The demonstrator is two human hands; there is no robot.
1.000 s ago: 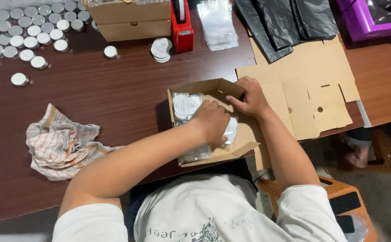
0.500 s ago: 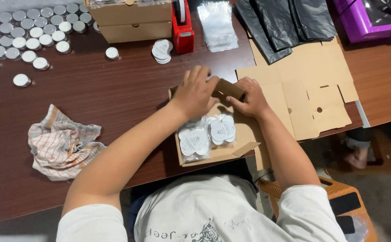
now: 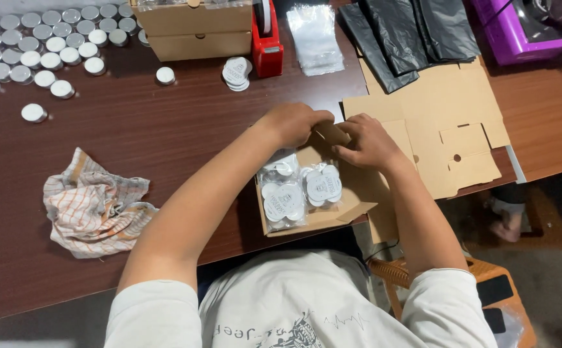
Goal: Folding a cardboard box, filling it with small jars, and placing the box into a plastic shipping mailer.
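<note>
The left hand [image 3: 297, 122] and the right hand [image 3: 368, 142] are both pinching the brown cardboard flap [image 3: 332, 133] at the far side of a small open brown cardboard box [image 3: 352, 200]. The fingers of each hand are closed on the flap, and the flap sits right between the two hands. The left hand is on the flap's left end and the right hand is on its right end, and the hands almost touch.

The box lies on the near edge of the dark brown wooden table [image 3: 165, 142], just in front of the hands and closer to the person. Inside the box are clear plastic bags of round white lids [image 3: 299, 190], lying flat side by side, just below the hands but not touched by them.

To the right of the box is a flat sheet of brown cardboard [image 3: 442, 122] with cut shapes in it. To the left lies a crumpled white and orange cloth [image 3: 94, 206], well apart from the hands. Far back on the table are many small round silver tins [image 3: 29, 48], a closed brown cardboard box [image 3: 197, 29], a red tape holder [image 3: 266, 45], clear plastic bags [image 3: 315, 38] and black plastic bags [image 3: 410, 35]
</note>
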